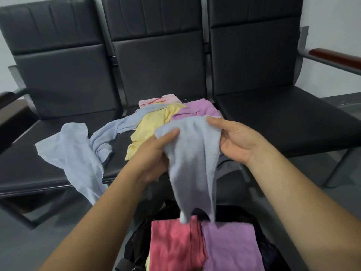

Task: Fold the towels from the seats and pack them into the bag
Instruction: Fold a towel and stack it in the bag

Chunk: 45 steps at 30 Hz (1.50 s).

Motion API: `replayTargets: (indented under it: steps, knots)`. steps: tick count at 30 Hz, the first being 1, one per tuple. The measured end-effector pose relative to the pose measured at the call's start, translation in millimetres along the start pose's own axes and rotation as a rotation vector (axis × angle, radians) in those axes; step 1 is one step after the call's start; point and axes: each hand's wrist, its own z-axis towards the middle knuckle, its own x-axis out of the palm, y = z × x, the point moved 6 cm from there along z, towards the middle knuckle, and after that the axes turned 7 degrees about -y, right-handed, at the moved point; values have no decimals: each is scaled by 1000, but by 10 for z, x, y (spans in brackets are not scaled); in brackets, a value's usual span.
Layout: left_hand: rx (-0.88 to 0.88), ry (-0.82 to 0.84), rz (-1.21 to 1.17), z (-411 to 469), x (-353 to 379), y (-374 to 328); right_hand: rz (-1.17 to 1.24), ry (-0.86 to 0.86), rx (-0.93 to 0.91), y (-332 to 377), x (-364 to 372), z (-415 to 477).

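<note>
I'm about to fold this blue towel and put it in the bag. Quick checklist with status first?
1. Left hand grips the blue towel: ok.
2. Right hand grips its other top edge: ok.
3. Towel spread flat for folding: not ok, it hangs bunched.
4. Bag open below: ok, red towel and folded purple towel lie inside.
5. Room left in bag: cannot tell.
6. Seats emptied: not ok, a pile of towels lies there.

pale blue towel [192, 153], black seats [273, 118] — purple towel [230, 243]
</note>
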Motion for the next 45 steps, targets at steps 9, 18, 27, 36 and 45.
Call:
replayTargets:
  steps: [9,18,27,36,45]
  knots:
    - [-61,28,-179,17,-73,-143,-209,-125,-99,40,-175,-7]
    - [282,81,157,-22,-201,-397,-118,-34,-126,159,-42,-68]
    - [317,-80,354,5,-320,-445,-360,-244,-281,284,-167,-116]
    - [488,-48,268,-116,-240,-549,-319,-228,-319,389,-217,-143]
    - [617,-395,408,-86,-427,-580,-443,-301,-538,457,-192,-234]
